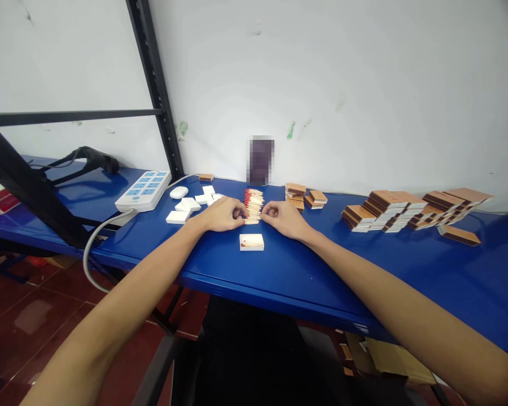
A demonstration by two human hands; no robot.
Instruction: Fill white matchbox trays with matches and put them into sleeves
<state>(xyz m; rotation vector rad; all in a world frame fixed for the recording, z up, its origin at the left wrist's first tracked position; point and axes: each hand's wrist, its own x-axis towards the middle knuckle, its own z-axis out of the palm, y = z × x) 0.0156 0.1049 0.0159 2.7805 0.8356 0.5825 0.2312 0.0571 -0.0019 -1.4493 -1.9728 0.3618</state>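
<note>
A pile of red-tipped matches (pixel 254 202) lies on the blue table, heads to the left. My left hand (pixel 225 214) is closed at the head side of the pile, its thumb and fingers curled on the nearest matches. From the other side my right hand (pixel 287 219) pinches the plain ends of those same matches. Just in front of both hands sits a white inner matchbox tray (pixel 251 247) with some matches in it. To the left of my left hand are several white inner trays (pixel 187 205), scattered about.
Several brown matchboxes (pixel 389 206) are stacked on the right, with a few more boxes (pixel 295 192) behind my right hand. At left are a white power strip (pixel 144 192), a white rounded case (pixel 178 193) and a black metal post (pixel 156 84). A blurred dark object (pixel 260 160) leans on the wall.
</note>
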